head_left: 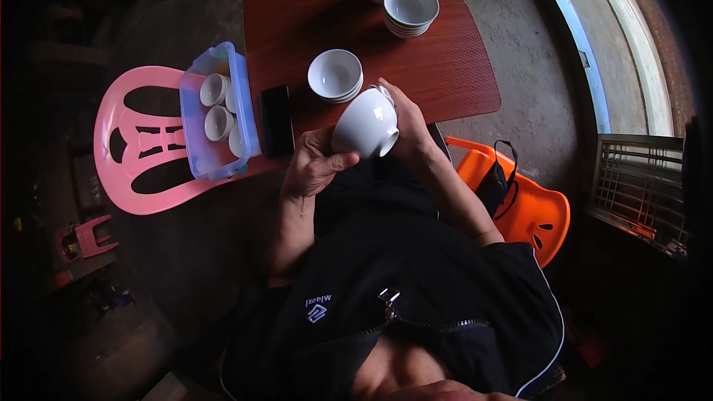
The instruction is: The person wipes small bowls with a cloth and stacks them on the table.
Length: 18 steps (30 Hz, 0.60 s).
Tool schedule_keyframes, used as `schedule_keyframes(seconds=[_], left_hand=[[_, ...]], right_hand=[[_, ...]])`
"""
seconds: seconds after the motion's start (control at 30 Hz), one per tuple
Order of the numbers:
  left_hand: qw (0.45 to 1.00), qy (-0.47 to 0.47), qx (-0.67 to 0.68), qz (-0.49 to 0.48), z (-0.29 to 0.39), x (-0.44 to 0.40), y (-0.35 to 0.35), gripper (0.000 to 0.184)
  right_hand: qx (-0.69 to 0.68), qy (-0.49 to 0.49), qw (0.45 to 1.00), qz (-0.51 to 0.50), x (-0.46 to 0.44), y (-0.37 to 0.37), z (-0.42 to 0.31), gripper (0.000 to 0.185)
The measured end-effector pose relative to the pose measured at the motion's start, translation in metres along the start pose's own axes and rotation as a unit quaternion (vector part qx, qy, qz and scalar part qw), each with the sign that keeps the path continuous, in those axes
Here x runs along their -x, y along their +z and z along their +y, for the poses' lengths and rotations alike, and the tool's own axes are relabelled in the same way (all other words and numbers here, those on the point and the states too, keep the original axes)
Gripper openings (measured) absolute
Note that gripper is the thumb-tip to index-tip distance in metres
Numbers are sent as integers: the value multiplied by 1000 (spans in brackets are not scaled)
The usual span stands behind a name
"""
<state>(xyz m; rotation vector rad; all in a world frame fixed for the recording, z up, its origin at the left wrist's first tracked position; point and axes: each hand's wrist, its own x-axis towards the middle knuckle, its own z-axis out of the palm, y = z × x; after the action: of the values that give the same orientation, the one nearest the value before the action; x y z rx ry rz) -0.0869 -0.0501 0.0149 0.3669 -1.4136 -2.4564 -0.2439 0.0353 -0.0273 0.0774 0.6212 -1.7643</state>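
A white bowl (pixel 362 125) is tipped on its side above the near edge of the table, with its foot turned toward my body. My left hand (pixel 318 162) grips it from the left, thumb along the outer wall. On the other side my right hand (pixel 407 120) is closed around the bowl; some of its fingers are hidden. Something small and white shows by the right fingertips, too unclear to name. Just beyond my hands stands a short stack of white bowls (pixel 336 76) on the table.
Two taller bowl stacks (pixel 411 7) stand at the far end of the reddish-brown table (pixel 312 11). A black phone (pixel 277 120) lies on its left edge. Beside it, a clear plastic bin (pixel 202 150) with several bowls rests on a pink chair (pixel 111 130). An orange chair (pixel 546 212) is at right.
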Motion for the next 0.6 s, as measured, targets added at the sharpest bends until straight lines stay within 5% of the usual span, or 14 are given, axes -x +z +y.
schedule_keyframes(seconds=[0.03,0.07,0.1,0.17,0.23,0.3,0.33,0.4,0.43,0.47,0.5,0.57,0.6], left_hand=[[1000,-2,0,1,0,0,-2,31],[999,-13,-35,-34,2,-2,-4,30],[995,-23,-71,-70,3,-4,-6,29],[994,-54,-68,-64,5,-5,-3,28],[991,-82,-76,-72,1,-3,-5,26],[995,-68,-33,-57,0,-3,1,37],[997,-56,9,-44,-1,-3,3,49],[998,-29,47,-36,-5,-1,1,60],[990,-11,133,-48,-12,1,-5,62],[974,10,218,-58,-21,4,-14,63],[960,22,268,-71,-37,9,-33,42],[889,44,449,-71,-69,12,-52,38],[890,47,452,38,-76,4,-51,35]], right_hand=[[207,-120,971,-7,-4,-7,1,31],[404,-235,884,-14,-1,5,-6,30],[440,-254,860,-52,13,14,-21,31],[352,-92,929,-73,7,25,-29,30],[670,-154,713,-137,19,45,-45,30],[752,-284,539,-253,23,58,-46,26],[747,-275,530,-292,21,57,-47,27],[641,-211,658,-335,12,46,-54,28],[546,-125,775,-294,17,42,-55,30],[455,-159,829,-284,20,38,-48,33],[357,-189,874,-271,22,32,-36,36],[259,-291,899,-201,33,28,-2,57],[284,-371,865,-184,33,27,14,65]])
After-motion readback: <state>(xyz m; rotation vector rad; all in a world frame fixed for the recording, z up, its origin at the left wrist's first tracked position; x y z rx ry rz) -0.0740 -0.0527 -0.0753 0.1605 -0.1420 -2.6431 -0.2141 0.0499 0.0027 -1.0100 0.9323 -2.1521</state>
